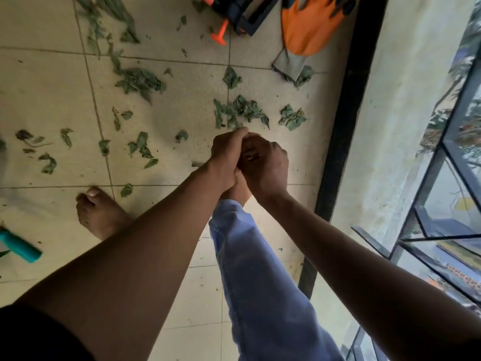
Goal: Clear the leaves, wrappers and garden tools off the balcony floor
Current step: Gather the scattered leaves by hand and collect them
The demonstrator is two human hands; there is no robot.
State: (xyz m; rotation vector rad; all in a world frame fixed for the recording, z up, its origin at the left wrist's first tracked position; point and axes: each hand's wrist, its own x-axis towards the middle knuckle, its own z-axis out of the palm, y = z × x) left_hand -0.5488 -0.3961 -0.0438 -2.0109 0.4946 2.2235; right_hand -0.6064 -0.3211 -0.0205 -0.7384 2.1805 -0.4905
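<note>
Torn green leaves [244, 110] lie scattered over the beige tiled floor [44, 100], with more leaves [140, 82] further left. My left hand [226, 157] and my right hand [265, 162] are pressed together above the floor, both with fingers curled. Between the right hand's fingers a small shiny thing [252, 157] glints; what it is I cannot tell. Whether the left hand also holds it is hidden. An orange garden glove [309, 27] with a grey cuff lies at the top right. Beside it are a black and orange tool [244, 16] and an orange handle [220, 35].
A teal handle [20, 247] lies at the left edge. My bare foot [99, 217] stands on the tiles, my other leg in blue trousers [250, 269] below the hands. A black skirting strip [346, 113], a pale wall and a metal window grille [447, 152] run along the right.
</note>
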